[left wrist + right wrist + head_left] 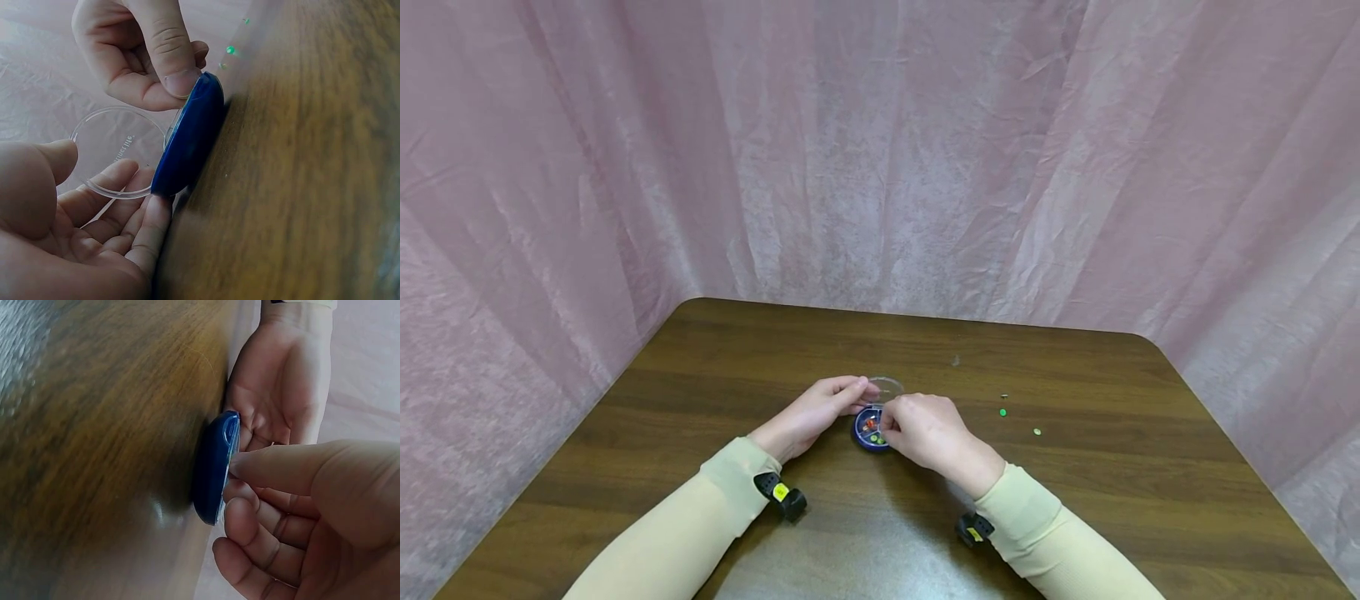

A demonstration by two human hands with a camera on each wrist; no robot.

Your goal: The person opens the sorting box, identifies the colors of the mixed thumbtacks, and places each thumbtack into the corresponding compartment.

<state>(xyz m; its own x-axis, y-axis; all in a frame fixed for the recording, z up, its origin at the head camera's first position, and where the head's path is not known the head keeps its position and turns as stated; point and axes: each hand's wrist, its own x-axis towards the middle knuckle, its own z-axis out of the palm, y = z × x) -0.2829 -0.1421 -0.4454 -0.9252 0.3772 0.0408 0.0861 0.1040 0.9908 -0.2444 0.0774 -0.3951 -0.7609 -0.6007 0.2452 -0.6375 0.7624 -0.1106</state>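
A round blue pill case [859, 439] with a raised clear lid [119, 134] lies on the table. Its compartments hold orange-red pieces [870, 424] and yellow-green pieces [875, 439]. My left hand [820, 407] holds the lid between thumb and fingers, one finger low against the blue base [194, 137]. From the other side my right hand [927, 429] reaches over the case, fingers curled, with thumb and index fingertips down at its open top. Those fingertips hide part of the compartments, and I cannot tell whether a small piece is between them.
To the right on the brown wooden table [1120, 467] lie a bright green piece [1003, 412], a pale green piece [1037, 432] and a tiny silvery piece [1004, 396]. Farther back is a small clear piece [956, 361]. A pink curtain [880, 167] hangs behind the table.
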